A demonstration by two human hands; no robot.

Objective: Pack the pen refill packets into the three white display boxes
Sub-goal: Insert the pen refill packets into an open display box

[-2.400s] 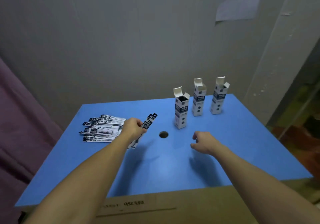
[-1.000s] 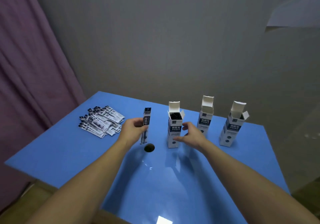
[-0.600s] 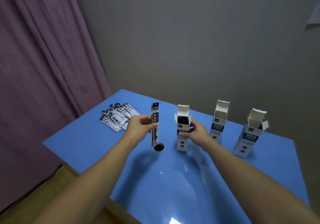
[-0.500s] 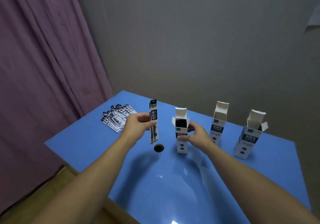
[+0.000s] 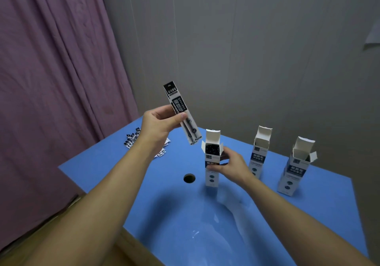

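Observation:
Three white display boxes stand upright with open top flaps on the blue table [image 5: 320,214]: the left box [image 5: 212,173], the middle box [image 5: 259,154] and the right box [image 5: 294,171]. My left hand [image 5: 159,125] pinches a black-and-white pen refill packet [image 5: 182,112], tilted, its lower end just up and left of the left box's open top. My right hand [image 5: 230,166] grips the left box around its middle. A pile of refill packets [image 5: 131,140] lies at the table's far left, partly hidden by my left arm.
A round hole [image 5: 189,178] is in the tabletop just left of the left box. A purple curtain [image 5: 51,80] hangs on the left and a grey wall stands behind the table. The table's near left edge runs diagonally below my left arm.
My left hand has lifted the packet higher and tilted its lower end toward the left box's opening. My right hand, which had reached over to the left box, still grips it.

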